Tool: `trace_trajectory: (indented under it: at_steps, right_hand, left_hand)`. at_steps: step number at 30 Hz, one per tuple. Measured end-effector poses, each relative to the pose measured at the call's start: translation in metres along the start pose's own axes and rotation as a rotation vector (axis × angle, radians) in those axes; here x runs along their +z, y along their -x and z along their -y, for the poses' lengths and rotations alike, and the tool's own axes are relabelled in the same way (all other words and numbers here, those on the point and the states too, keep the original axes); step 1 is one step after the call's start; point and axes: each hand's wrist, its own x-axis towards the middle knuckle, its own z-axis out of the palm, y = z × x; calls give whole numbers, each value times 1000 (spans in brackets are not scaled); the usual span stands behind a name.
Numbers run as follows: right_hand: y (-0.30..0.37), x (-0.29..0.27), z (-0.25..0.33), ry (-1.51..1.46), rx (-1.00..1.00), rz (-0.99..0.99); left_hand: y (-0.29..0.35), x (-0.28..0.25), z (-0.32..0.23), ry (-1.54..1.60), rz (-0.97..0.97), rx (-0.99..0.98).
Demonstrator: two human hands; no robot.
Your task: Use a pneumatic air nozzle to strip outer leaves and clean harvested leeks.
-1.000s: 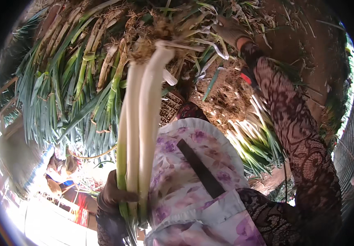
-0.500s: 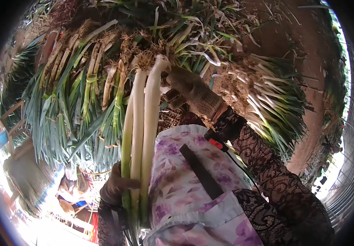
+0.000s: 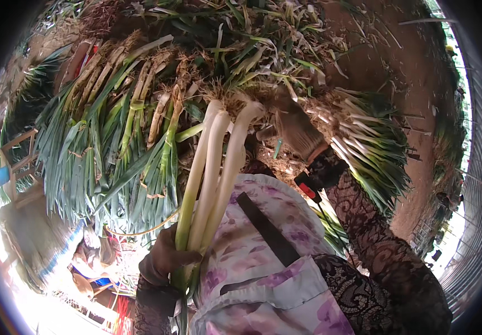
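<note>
My gloved left hand is closed around the green lower part of three long green onions. Their thick white stems slant up and away to the right, with the roots at the far end. My right hand, in a knitted glove, is beside the root end of the rightmost stem. Motion smears its fingers and they are partly hidden, so whether they grip the stem does not show. The onions lie over the edge of a floral apron on my lap.
At the left lies a heap of untrimmed green onions, roots pointing away. On the right, a pile of whiter, cleaned-looking onions rests on the soil. Loose leaves and peelings cover the ground ahead. A wooden frame stands far left.
The root ends of the held onions have swung right and a little nearer me, and the stems have fanned apart. My right hand has shifted right and slightly nearer. The left keeps its hold.
</note>
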Motion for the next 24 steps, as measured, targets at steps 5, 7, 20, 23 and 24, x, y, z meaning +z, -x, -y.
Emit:
trace_trajectory:
  at_steps: [5, 7, 20, 23, 24]
  right_hand:
    - [-3, -2, 21, 423, 134, 165]
    - [-13, -8, 21, 720, 59, 167]
    - [-28, 26, 77, 1002, -1498, -272]
    - [-49, -53, 31, 1644, -737, -70]
    - [-59, -74, 19, 1860, -314, 64]
  left_hand:
    - [11, 17, -11, -123, -66, 67]
    - [13, 22, -11, -211, -97, 87]
    - [4, 38, -29, -667, -334, 32]
    - [-13, 37, -39, -501, -278, 259]
    - [-26, 29, -30, -461, -183, 199]
